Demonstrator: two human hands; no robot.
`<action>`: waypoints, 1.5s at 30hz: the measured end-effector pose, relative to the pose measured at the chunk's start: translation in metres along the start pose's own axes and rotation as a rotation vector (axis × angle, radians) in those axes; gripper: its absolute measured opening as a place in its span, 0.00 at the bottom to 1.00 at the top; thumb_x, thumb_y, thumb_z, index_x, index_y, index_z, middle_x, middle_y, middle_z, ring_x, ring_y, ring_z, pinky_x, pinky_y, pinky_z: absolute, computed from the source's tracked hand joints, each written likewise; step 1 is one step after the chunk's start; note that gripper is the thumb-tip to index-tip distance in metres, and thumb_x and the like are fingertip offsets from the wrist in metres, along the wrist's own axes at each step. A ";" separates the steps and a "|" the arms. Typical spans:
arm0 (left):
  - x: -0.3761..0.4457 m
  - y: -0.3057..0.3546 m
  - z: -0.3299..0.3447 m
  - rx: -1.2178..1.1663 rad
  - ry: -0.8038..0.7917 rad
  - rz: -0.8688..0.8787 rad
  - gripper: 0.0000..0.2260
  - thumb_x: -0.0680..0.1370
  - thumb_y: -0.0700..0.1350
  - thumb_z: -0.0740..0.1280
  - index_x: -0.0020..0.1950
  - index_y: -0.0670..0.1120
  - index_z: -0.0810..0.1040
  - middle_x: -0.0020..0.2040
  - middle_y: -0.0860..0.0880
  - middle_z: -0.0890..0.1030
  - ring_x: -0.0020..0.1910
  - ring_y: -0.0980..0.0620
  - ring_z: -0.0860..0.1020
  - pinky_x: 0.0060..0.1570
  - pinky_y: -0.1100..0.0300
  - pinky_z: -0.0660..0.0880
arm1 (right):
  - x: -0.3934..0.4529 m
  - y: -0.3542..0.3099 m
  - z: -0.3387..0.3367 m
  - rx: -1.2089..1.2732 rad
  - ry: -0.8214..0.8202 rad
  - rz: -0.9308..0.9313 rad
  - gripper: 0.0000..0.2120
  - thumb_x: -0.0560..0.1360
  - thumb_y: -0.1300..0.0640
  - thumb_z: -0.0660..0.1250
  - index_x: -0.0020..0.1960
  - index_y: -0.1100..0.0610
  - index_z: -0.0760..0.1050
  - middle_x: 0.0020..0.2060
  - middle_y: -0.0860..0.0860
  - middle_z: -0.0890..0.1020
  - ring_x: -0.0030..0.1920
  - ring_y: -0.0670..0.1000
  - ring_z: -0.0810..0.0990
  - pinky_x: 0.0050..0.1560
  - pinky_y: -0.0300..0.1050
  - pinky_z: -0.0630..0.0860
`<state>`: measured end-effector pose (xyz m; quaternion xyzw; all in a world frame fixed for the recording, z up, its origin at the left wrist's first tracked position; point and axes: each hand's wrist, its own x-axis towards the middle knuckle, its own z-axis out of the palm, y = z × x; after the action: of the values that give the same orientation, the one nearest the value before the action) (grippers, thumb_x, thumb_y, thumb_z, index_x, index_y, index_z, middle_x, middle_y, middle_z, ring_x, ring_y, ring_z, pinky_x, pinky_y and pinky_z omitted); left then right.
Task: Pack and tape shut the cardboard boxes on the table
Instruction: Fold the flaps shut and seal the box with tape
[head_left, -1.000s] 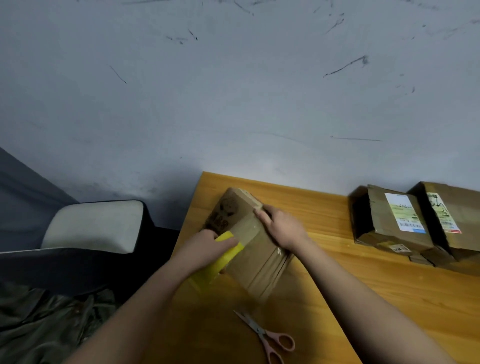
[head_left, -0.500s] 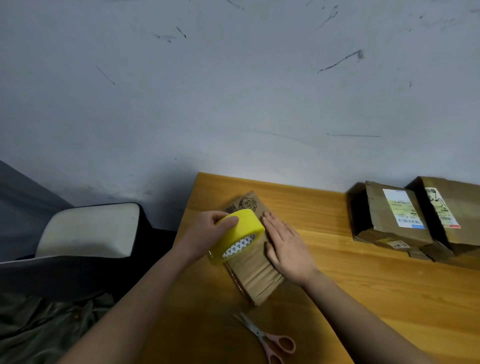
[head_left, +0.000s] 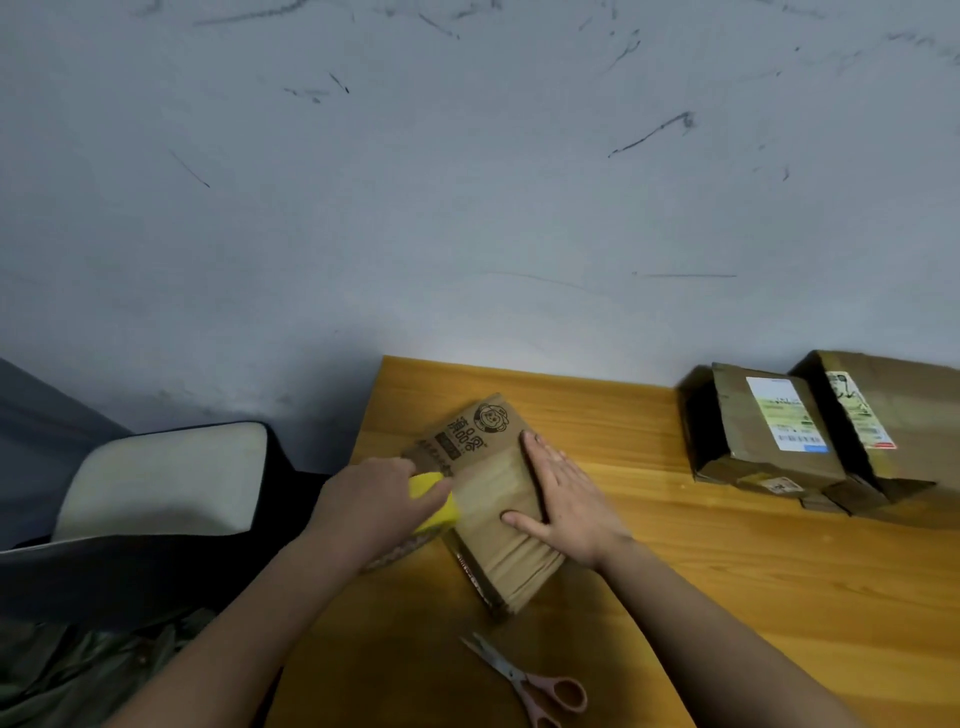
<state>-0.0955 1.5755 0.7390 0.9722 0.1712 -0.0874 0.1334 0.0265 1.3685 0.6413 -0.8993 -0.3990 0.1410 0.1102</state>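
A small brown cardboard box (head_left: 493, 499) with a printed logo lies flat on the wooden table (head_left: 727, 582), wrapped in bands of brown tape. My right hand (head_left: 563, 506) lies flat on its top, fingers spread. My left hand (head_left: 376, 501) grips a yellow roll of tape (head_left: 434, 501) at the box's left side, low against the table. Pink-handled scissors (head_left: 535, 686) lie on the table below the box.
Two more cardboard boxes with shipping labels, one (head_left: 763, 431) beside the other (head_left: 883, 410), stand at the back right against the grey wall. A dark chair with a pale cushion (head_left: 161, 478) sits left of the table's edge.
My left hand has brought the tape roll from above the box down to its left side. My right hand has stayed pressed flat on the box top.
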 end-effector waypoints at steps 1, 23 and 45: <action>-0.003 -0.007 0.002 0.035 -0.057 -0.031 0.24 0.77 0.67 0.52 0.46 0.50 0.76 0.43 0.51 0.78 0.43 0.51 0.77 0.37 0.58 0.70 | 0.001 0.001 0.001 -0.020 -0.007 -0.015 0.47 0.72 0.27 0.49 0.78 0.52 0.36 0.74 0.46 0.38 0.76 0.44 0.38 0.76 0.41 0.39; 0.001 -0.008 0.072 0.018 -0.144 -0.174 0.21 0.78 0.62 0.55 0.55 0.47 0.77 0.52 0.47 0.81 0.50 0.48 0.79 0.44 0.58 0.72 | 0.032 -0.090 0.032 -0.099 0.110 0.422 0.46 0.66 0.28 0.22 0.74 0.57 0.28 0.74 0.62 0.31 0.74 0.61 0.28 0.74 0.58 0.32; 0.007 -0.014 0.077 -0.159 -0.180 -0.230 0.20 0.78 0.61 0.56 0.49 0.47 0.78 0.44 0.48 0.79 0.42 0.49 0.77 0.40 0.59 0.71 | 0.000 -0.085 0.038 -0.113 0.136 0.112 0.32 0.78 0.39 0.52 0.75 0.57 0.62 0.75 0.53 0.63 0.75 0.54 0.59 0.71 0.57 0.55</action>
<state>-0.1041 1.5685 0.6614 0.9210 0.2749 -0.1749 0.2136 -0.0446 1.4279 0.6320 -0.9326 -0.3468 0.0627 0.0783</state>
